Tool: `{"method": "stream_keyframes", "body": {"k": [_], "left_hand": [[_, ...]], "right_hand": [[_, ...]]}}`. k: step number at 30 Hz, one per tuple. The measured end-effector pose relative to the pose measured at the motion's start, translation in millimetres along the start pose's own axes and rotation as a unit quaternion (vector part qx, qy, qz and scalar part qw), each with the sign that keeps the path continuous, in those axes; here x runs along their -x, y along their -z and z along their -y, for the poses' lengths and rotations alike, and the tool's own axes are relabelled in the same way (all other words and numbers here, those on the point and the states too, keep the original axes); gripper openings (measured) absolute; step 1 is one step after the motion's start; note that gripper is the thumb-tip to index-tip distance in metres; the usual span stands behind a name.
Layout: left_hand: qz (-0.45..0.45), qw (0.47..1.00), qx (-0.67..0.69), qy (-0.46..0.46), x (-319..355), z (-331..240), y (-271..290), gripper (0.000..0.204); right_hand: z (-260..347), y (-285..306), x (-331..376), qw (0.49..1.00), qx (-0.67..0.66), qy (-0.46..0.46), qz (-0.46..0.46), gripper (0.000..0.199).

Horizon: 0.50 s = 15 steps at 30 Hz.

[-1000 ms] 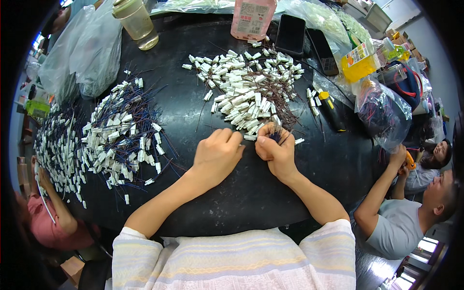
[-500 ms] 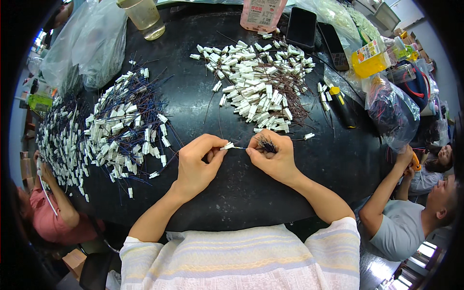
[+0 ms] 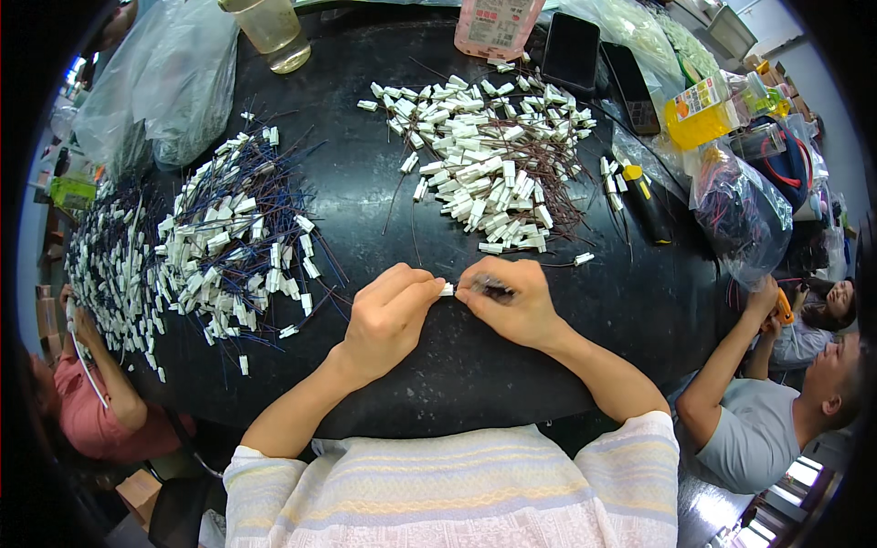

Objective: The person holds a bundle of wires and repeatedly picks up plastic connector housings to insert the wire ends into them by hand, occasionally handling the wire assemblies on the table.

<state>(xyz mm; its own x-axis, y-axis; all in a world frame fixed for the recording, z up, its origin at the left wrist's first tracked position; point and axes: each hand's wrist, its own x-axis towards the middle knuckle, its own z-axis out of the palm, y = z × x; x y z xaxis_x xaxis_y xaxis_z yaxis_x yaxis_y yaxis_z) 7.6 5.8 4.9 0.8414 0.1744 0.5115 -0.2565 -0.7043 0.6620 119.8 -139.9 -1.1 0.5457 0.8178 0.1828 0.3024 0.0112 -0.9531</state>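
My left hand pinches a small white plastic connector between thumb and fingers, over the table in front of me. Against its right side press the fingertips of my right hand, which is closed round a bunch of thin dark wires. Whether a single wire sits inside the connector is hidden by the fingers. Beyond my hands lies a heap of white connectors with brown wires. To the left spreads another heap, white connectors with dark blue wires.
A black table carries everything. At the far side stand a plastic cup, a pink pouch and two dark phones. On the right lie a black-and-yellow cutter, a yellow bottle and a plastic bag. Co-workers sit on both sides.
My hands have come closer together, and my left hand has turned more over the connector. The bare gap with a wire between connector and right hand has closed.
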Motion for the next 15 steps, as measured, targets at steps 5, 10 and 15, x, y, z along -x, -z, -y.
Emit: {"method": "stream_keyframes", "body": {"k": [5,10,15], "left_hand": [[0.018,1.000,-0.004,-0.021,-3,0,4,0.017],[-0.083,0.951,-0.299,-0.010,-24,1,69,0.015],[-0.069,0.895,-0.436,0.069,-47,-10,90,0.030]], "right_hand": [[0,-2,-3,1.000,0.010,0.029,0.006,0.004],[1,8,0,0.978,-0.147,-0.138,-0.044,0.013],[4,11,-4,0.970,-0.209,-0.121,-0.025,0.015]]}}
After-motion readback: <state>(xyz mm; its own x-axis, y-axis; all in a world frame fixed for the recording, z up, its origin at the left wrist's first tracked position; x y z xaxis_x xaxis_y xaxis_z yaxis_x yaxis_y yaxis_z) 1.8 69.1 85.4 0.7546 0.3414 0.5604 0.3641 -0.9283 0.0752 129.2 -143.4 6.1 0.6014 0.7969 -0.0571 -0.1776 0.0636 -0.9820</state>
